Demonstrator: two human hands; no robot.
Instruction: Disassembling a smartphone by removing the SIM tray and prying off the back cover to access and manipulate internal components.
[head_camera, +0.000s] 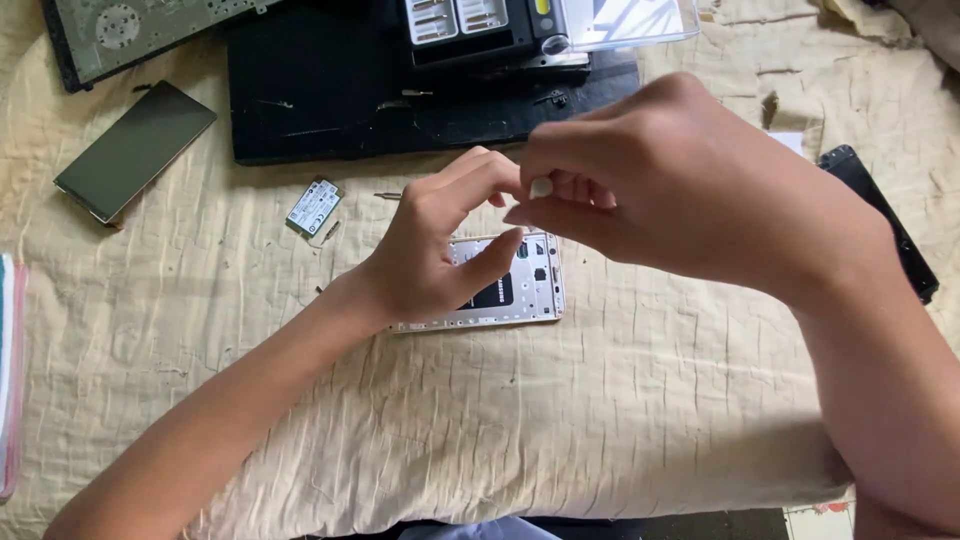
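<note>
Right hand (670, 190) hovers closest, fingertips pinched narrow against the left hand (440, 250); what they pinch is too small to tell. Beneath both lies an opened white phone (530, 290) on the beige cloth (600, 400). Left sits a small circuit card (314, 207), farther left a dark screen panel (135, 150).

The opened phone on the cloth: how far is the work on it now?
Done: the phone frame lies opened, white inside showing, with a small green circuit board set aside. In hand: left hand and right hand pinch something tiny above it. Left: a dark screen panel lies apart.
</note>
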